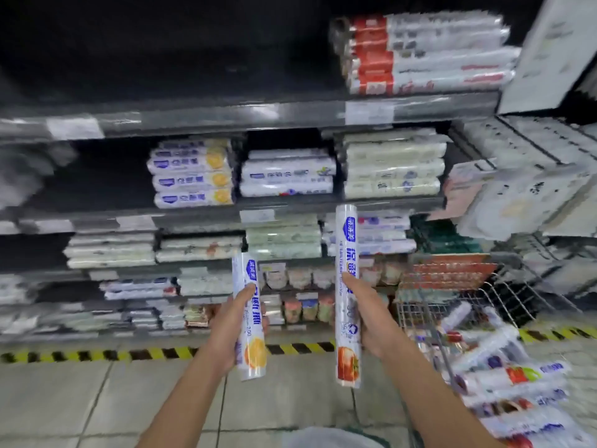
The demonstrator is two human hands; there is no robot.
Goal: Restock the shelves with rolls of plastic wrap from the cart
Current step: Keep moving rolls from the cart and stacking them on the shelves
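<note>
The left hand (231, 328) grips a shorter roll (253, 321) upright, fingers curled round its lower half, thumb across the front. The right hand (368, 318) clamps a longer roll (346, 253) (red picture at its foot), also upright, with fingers wrapped behind. The two rolls stand near each other but apart, in front of the shelves (290, 205). On the middle shelf lies a stack of rolls (193, 176) with what seems the same orange print, though blur hides detail. At the right, the wire cart (429, 305) holds a heap of wrapped rolls (517, 376).
</note>
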